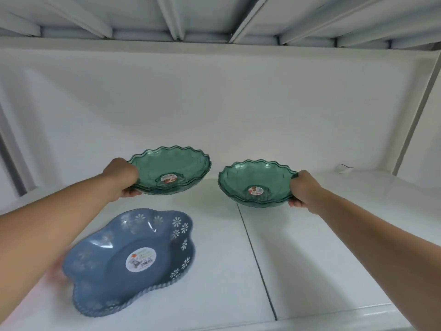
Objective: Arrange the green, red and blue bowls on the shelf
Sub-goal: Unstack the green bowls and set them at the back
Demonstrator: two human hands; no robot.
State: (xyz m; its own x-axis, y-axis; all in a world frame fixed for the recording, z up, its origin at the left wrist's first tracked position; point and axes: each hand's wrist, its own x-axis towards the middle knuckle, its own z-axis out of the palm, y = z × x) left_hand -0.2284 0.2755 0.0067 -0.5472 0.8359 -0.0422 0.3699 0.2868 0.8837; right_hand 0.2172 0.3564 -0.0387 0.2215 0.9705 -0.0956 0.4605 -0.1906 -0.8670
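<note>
Two clear green bowls with wavy rims are held above the white shelf. My left hand grips the left rim of the left green bowl, which looks like a nested stack. My right hand grips the right rim of the right green bowl, also seemingly stacked. Each has a round sticker inside. A blue flower-shaped bowl with white daisy cutouts and a sticker lies on the shelf at the front left, under my left forearm. No red bowl is in view.
The shelf has a dark seam running front to back right of centre. A white back wall and the ribbed underside of an upper shelf close the space above. A slanted post stands at the right.
</note>
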